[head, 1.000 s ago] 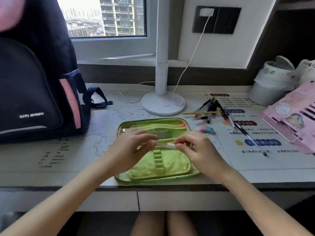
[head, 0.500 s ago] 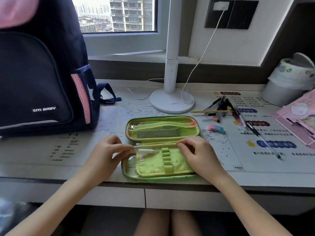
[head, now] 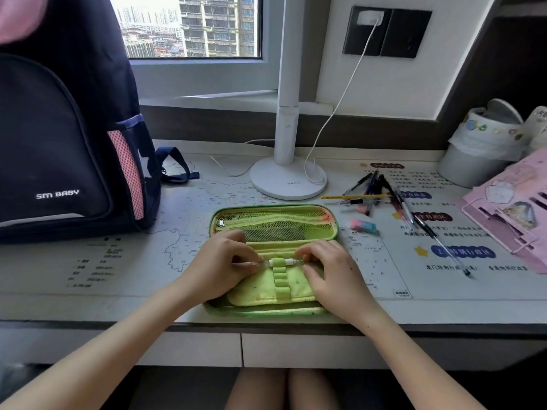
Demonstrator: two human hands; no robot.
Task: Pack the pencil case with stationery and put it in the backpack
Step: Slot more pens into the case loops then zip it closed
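The green pencil case (head: 275, 223) lies open on the desk in front of me, its mesh lid folded back. A white pen (head: 289, 261) lies across the inner flap, threaded through the top elastic loop. My left hand (head: 219, 267) pinches the pen's clear left end. My right hand (head: 331, 276) pinches its right end, with the heel of the hand resting on the case. The dark blue backpack (head: 59, 143) stands upright at the left of the desk. A heap of loose pens and a yellow pencil (head: 376, 190) lies to the right of the case, with a pink and blue eraser (head: 363, 226) beside it.
A white lamp base (head: 288, 179) with its cable stands just behind the case. One black pen (head: 438, 241) lies alone at the right. A pink organiser (head: 509, 211) and a lined bin (head: 479, 149) fill the right back corner. The desk edge runs just below the case.
The pen has slid rightwards through the top loop. My right hand has moved from the flap to the pen's right end. My left hand followed the pen to the right.
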